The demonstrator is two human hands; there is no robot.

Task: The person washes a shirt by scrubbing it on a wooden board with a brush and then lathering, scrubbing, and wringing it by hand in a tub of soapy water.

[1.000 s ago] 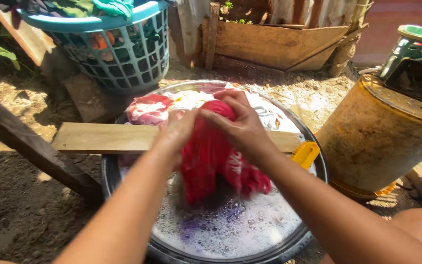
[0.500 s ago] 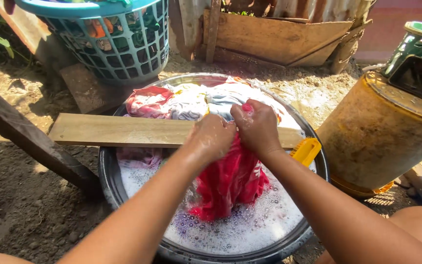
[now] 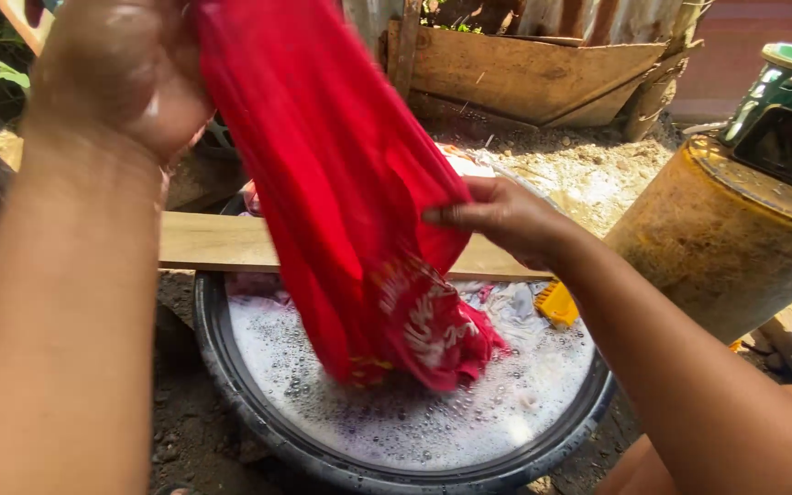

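My left hand [image 3: 112,73] is raised high at the upper left, gripping the top of a wet red garment [image 3: 341,192] with a white print. The cloth hangs down and its lower end dips into the foam. My right hand [image 3: 506,220] pinches the garment's right edge about halfway down. Below them stands a round dark basin [image 3: 258,403] of soapy water. A wooden plank [image 3: 222,243] lies across the basin behind the cloth.
A yellow scrub brush [image 3: 556,302] lies at the basin's right rim. A rusty yellow drum [image 3: 726,229] stands at the right with a green crate [image 3: 786,101] on top. Wooden boards [image 3: 524,69] lean at the back. Bare dirt surrounds the basin.
My left hand has lifted the red garment far up out of the suds toward the camera. My right hand has shifted to hold its side edge. The laundry basket is now hidden.
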